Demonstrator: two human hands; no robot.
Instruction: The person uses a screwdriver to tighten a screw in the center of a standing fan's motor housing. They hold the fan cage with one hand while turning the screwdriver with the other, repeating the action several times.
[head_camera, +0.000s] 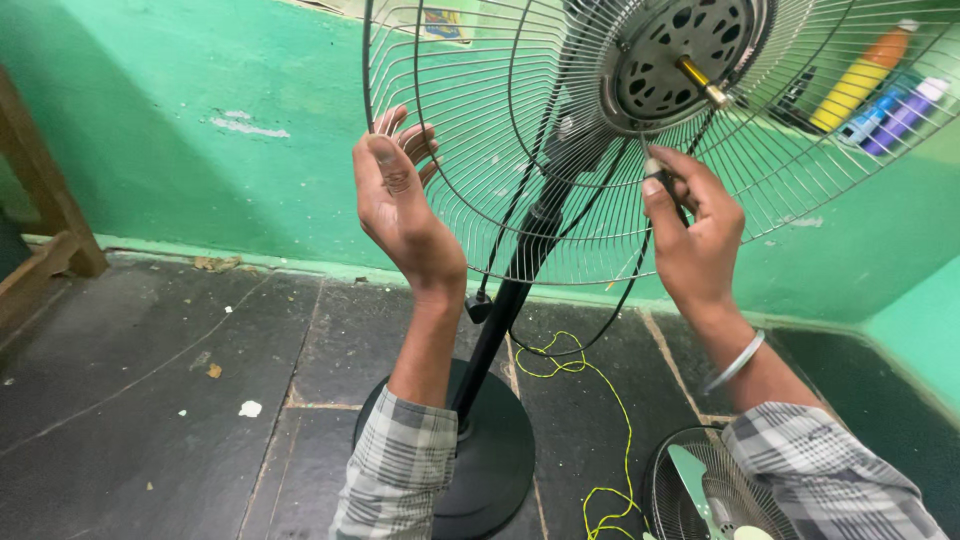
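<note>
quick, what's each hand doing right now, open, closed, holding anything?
Left hand: open, fingers resting on the wire fan guard, gripping nothing.
Right hand: closed, pinching a small dark tool at the guard.

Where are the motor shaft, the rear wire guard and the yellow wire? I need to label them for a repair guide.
motor shaft (703, 84), head view, on its brass-coloured middle.
rear wire guard (470, 150), head view, on the wires beside the left hand (400, 200).
yellow wire (610, 400), head view, on its run across the floor.
</note>
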